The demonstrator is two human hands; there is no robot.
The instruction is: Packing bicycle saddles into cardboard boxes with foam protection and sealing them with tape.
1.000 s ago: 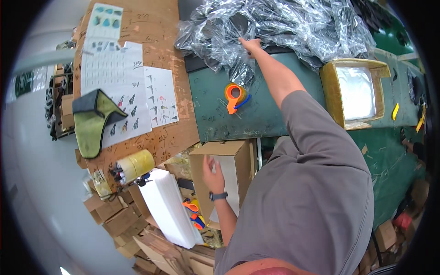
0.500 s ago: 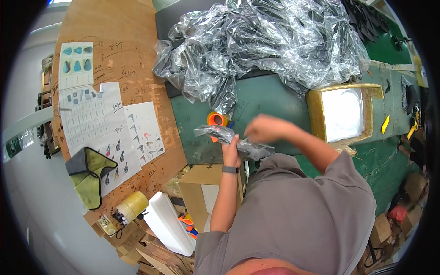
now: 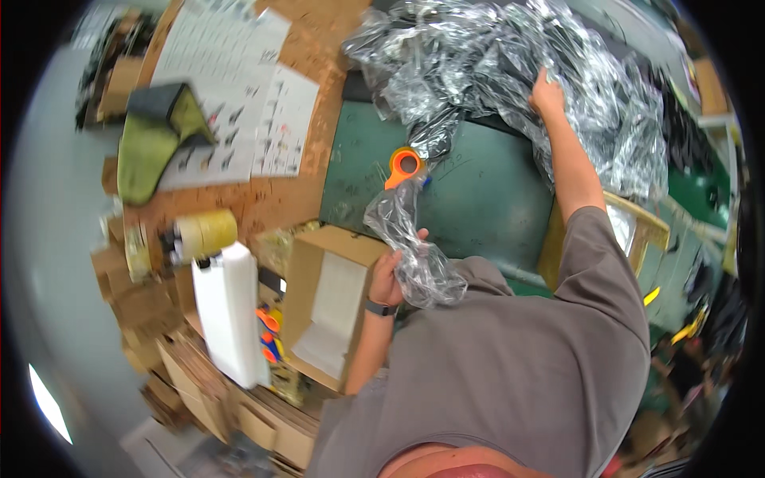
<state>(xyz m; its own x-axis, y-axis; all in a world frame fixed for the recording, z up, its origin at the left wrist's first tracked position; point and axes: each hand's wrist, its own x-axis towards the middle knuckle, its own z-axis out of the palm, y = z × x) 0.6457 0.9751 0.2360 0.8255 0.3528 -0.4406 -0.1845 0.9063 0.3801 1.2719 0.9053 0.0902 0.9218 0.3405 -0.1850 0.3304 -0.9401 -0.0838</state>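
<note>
My left hand (image 3: 387, 279) is closed round the side of a crumpled clear plastic bag (image 3: 418, 247), held in front of my body. The bag hangs loosely, and its contents are hard to make out. My right arm is stretched far forward to a large heap of dark things in clear plastic bags (image 3: 494, 72). There my right hand (image 3: 548, 97) looks closed on a bag, with one finger sticking out and the other fingertips partly hidden. An orange tape dispenser (image 3: 406, 162) stands on the dark green table (image 3: 478, 191), just beyond the bag in my left hand.
An open cardboard box (image 3: 299, 275) stands beside my left forearm, near a white foam block (image 3: 225, 319). Printed sheets (image 3: 283, 119) and a green-black pouch (image 3: 155, 147) lie on the wooden board. A yellow-taped box (image 3: 637, 219) is partly behind my right arm.
My right hand has moved from beside the left one forward and right onto the heap. My left hand still holds the bag, now hanging more upright. The whole view has turned.
</note>
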